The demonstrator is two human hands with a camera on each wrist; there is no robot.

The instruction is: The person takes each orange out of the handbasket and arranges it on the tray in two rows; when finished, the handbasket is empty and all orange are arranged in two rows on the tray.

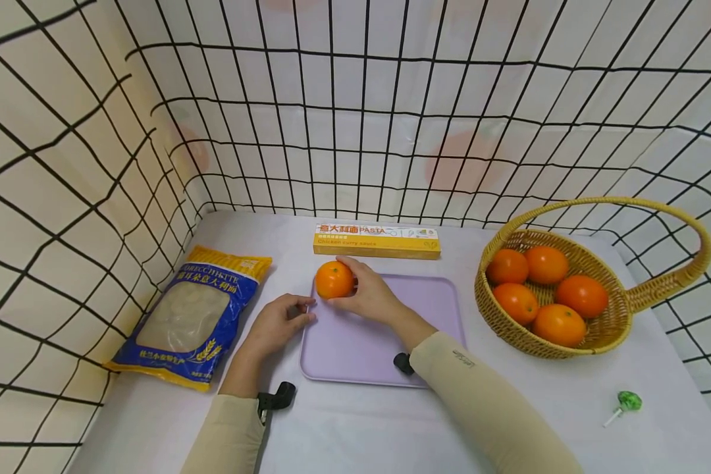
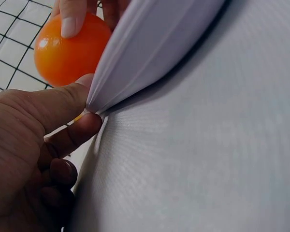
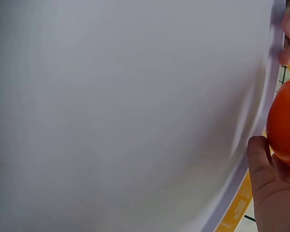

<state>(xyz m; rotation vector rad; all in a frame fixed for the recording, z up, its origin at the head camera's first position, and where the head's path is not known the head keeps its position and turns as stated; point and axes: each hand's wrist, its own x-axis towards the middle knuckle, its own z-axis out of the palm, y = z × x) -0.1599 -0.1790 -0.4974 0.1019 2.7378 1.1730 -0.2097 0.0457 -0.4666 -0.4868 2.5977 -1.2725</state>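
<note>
The rectangular lilac tray (image 1: pixel 379 349) offers passage at its far right corner; a tan wicker basket (image 1: pixel 503 327) blocks rightward.

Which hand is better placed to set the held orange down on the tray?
The right hand, likely: it holds the orange at the far left corner of the tray; the left hand, by the left rim, holds no fruit.

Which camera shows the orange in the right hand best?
The head view: the orange shows almost whole in the right hand. The left wrist view hides parts behind fingers; the right wrist view's edge cuts it off.
</note>
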